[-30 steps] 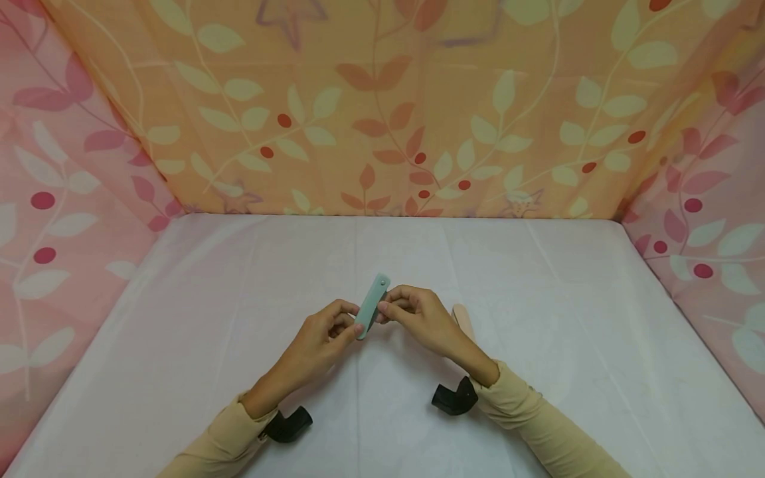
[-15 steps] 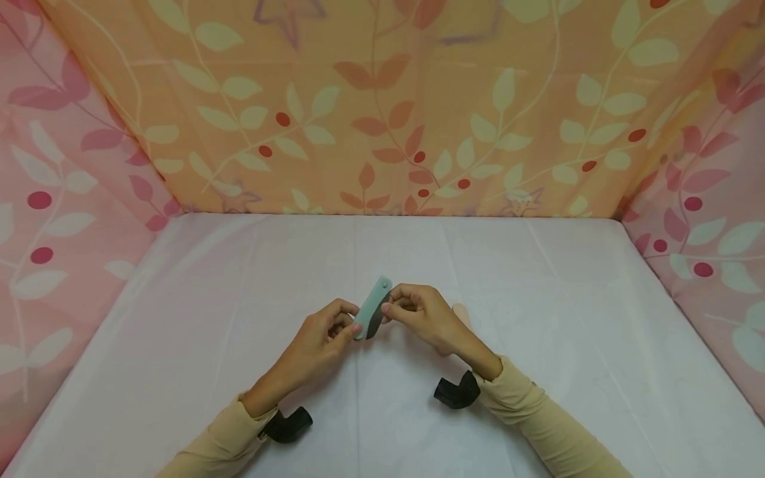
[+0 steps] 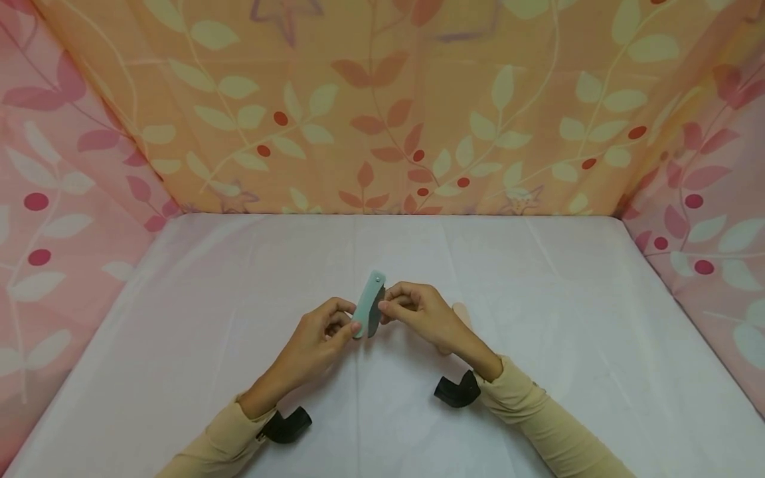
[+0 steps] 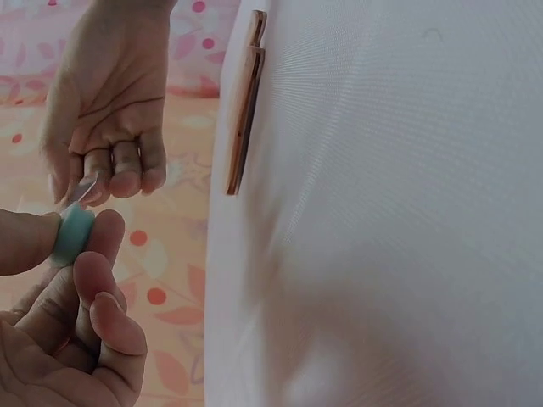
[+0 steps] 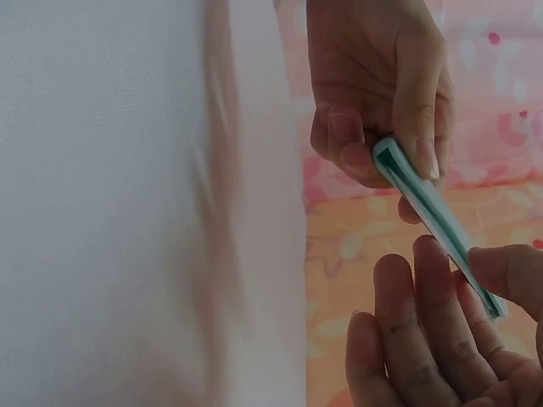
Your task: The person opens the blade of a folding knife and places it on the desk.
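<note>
A folding knife with a mint-green handle (image 3: 367, 304) is held up over the table's middle. Its grey blade (image 3: 374, 322) stands partly out of the handle's right side. My left hand (image 3: 321, 337) grips the handle's lower end between thumb and fingers. With thumb and fingertips my right hand (image 3: 425, 317) pinches the blade near the pivot end. In the right wrist view the green handle (image 5: 437, 216) is seen along its slot, and the fingers cover part of the blade. The left wrist view shows the handle (image 4: 74, 233) end-on.
A long, thin, beige-brown object (image 4: 244, 123) lies on the white-covered table (image 3: 269, 265), partly hidden behind my right hand in the head view. Patterned cloth walls (image 3: 382, 133) enclose the back and sides. A black wrist piece (image 3: 457, 390) hangs at each sleeve.
The blade has swung further out of the green handle as my right fingers pulled it. The knife has shifted slightly left, with both hands staying near the same place.
</note>
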Available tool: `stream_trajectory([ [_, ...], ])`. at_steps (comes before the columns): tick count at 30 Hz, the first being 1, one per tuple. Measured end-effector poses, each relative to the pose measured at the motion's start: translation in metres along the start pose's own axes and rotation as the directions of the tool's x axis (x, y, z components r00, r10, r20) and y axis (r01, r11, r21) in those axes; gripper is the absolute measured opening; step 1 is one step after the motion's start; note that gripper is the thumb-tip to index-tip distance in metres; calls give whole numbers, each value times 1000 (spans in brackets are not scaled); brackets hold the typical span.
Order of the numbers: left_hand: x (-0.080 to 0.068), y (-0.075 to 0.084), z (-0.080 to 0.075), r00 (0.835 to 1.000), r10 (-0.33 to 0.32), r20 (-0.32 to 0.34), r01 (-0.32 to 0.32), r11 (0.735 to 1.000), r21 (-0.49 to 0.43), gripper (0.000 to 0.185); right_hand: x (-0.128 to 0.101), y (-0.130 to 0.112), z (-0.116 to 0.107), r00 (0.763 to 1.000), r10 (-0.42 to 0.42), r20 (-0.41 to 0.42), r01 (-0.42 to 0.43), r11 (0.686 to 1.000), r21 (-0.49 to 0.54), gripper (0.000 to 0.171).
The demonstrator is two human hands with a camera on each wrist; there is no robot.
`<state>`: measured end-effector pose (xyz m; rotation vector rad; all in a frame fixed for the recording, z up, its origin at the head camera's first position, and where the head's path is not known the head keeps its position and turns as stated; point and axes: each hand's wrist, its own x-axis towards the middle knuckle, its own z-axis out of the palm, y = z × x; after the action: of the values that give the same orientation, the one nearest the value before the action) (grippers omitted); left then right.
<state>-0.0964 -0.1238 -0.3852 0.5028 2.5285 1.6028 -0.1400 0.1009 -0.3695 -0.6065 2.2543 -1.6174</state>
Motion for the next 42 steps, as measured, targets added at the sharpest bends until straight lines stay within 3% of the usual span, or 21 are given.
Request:
stream_trajectory([
  [5,0,1,0,1000,-7,-10,7,1000,-3,20,0,0,2,998,10,58,-13,999,52,24],
  [15,1,0,3,997,-62,-37,62,998,-18,23,0,7,8,983,38,179,-45,998,36,18],
  [22,2,0,4,994,-102,-49,99,993,-65,27,-2,4,10,987,5,158,-13,999,52,17],
  [30,2,-1,5,995,-65,-78,61,997,-49,25,-2,2,11,988,10,156,-22,997,73,19],
  [42,3,1,0,995,-33,-92,33,999,-7,19,0,6,-5,989,8,149,-7,1000,-4,15],
])
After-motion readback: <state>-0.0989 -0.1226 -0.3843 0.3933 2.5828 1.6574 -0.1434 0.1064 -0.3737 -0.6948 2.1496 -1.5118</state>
